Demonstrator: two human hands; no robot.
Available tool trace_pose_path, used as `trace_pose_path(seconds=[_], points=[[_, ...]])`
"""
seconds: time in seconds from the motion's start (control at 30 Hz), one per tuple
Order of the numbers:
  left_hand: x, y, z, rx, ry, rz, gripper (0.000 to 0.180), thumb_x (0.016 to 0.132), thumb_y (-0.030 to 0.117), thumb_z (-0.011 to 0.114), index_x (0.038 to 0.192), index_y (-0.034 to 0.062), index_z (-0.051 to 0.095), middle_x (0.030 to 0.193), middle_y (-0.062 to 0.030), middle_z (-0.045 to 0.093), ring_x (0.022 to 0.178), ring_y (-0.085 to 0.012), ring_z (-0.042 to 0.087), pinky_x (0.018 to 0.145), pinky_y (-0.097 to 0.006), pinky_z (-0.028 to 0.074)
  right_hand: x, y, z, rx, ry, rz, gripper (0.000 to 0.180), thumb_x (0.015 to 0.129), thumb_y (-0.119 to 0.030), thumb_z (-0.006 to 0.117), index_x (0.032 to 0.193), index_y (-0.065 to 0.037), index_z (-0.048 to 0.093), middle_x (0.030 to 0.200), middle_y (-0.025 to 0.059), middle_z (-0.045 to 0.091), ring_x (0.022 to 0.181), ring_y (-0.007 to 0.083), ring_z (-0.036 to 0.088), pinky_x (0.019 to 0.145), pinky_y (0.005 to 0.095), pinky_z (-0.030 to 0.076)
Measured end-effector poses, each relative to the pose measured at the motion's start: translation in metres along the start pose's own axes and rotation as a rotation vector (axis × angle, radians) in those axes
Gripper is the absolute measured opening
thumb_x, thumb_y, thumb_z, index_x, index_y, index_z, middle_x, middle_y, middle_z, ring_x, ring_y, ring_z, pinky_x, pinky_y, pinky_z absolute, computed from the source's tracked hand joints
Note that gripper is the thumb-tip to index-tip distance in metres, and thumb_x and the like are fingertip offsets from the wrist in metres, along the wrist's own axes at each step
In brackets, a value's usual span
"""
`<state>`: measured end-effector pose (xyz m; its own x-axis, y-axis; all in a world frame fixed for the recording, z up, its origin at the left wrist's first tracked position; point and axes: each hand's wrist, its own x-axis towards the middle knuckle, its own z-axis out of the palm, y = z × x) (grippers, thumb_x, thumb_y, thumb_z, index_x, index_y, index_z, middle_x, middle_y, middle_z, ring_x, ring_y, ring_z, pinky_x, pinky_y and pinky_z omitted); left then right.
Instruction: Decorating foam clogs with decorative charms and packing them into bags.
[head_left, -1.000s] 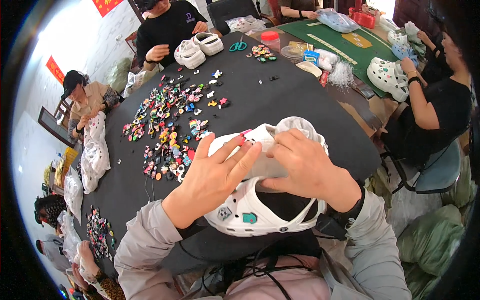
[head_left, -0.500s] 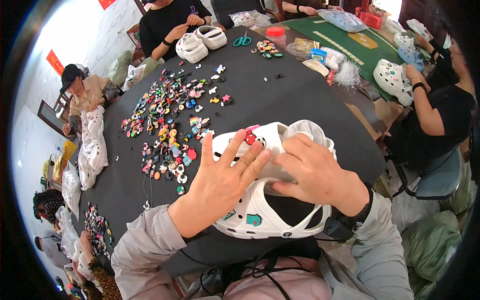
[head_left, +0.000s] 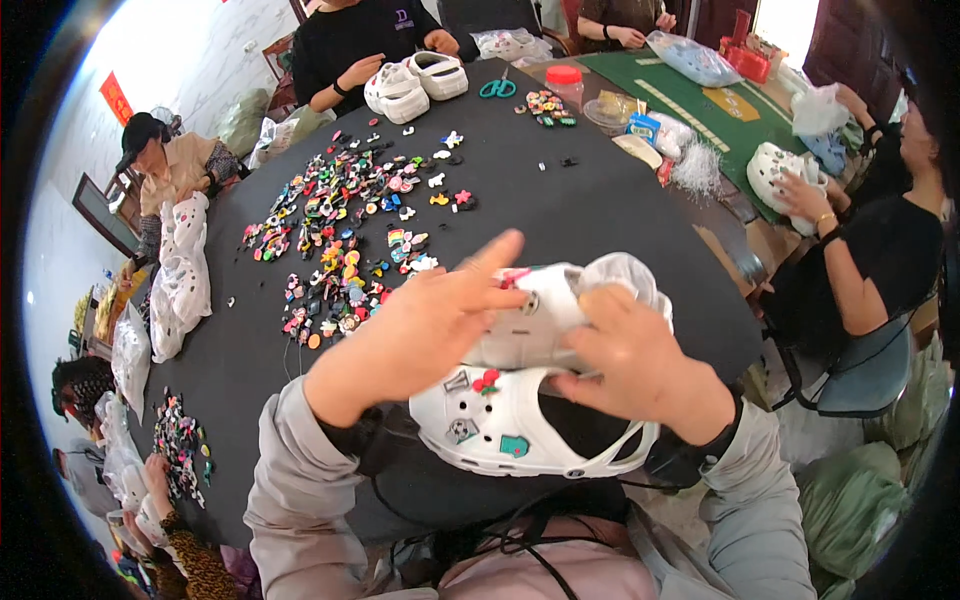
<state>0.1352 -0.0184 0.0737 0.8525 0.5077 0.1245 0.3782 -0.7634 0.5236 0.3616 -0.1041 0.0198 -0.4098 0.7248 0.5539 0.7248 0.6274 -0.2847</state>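
Two white clogs lie side by side in front of me. My right hand [head_left: 640, 365] grips the far clog [head_left: 515, 340] at its foot opening, thumb on the near side, beside white stuffing [head_left: 620, 275] inside it. My left hand [head_left: 420, 315] is over that clog's toe, slightly blurred, one finger stretched out and the others bent near a pink charm [head_left: 512, 278]. A round charm [head_left: 529, 302] shows there too. The near clog [head_left: 437, 405] carries a red cherry charm [head_left: 487, 381], a green charm [head_left: 514, 445] and a soccer ball charm [head_left: 461, 430].
Many loose charms [head_left: 345, 200] spread over the black table [head_left: 590, 200] on the left. Farther off are teal scissors [head_left: 497, 88], a red-lidded jar [head_left: 565, 85], white clogs [head_left: 420, 85] and shredded white filler [head_left: 697, 165]. Several people work around the table.
The far clog has tilted, its toe side turning toward me. My left hand has drawn left and rotated, uncovering the near clog's cherry and soccer ball charms. My right hand keeps its hold.
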Motion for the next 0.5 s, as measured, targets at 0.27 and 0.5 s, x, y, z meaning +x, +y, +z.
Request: trace_pose_path(seconds=[0.27, 0.5], points=[[-0.083, -0.065, 0.048, -0.449, 0.502, -0.397, 0.048, 0.086, 0.001, 0.058, 0.132, 0.0024, 0.044, 0.115, -0.015, 0.062, 0.104, -0.0257, 0.06, 0.095, -0.035, 0.042, -0.02, -0.013, 0.001, -0.217, -0.153, -0.213, 0.01, 0.07, -0.015, 0.058, 0.073, -0.006, 0.06, 0.08, 0.0056, 0.051, 0.079, 0.0235, 0.051, 0.079, 0.0415, 0.044], [-0.104, -0.101, 0.069, 0.247, 0.536, -0.335, 0.047, 0.077, 0.009, 0.067, 0.122, 0.0023, 0.054, 0.124, -0.0202, 0.055, 0.117, -0.04, 0.048, 0.1, -0.044, 0.038, -0.01, 0.033, -0.073, -0.458, 0.083, -0.072, 0.016, 0.06, -0.004, 0.066, 0.075, -0.006, 0.06, 0.076, 0.0088, 0.051, 0.076, 0.0287, 0.051, 0.067, 0.0391, 0.042]])
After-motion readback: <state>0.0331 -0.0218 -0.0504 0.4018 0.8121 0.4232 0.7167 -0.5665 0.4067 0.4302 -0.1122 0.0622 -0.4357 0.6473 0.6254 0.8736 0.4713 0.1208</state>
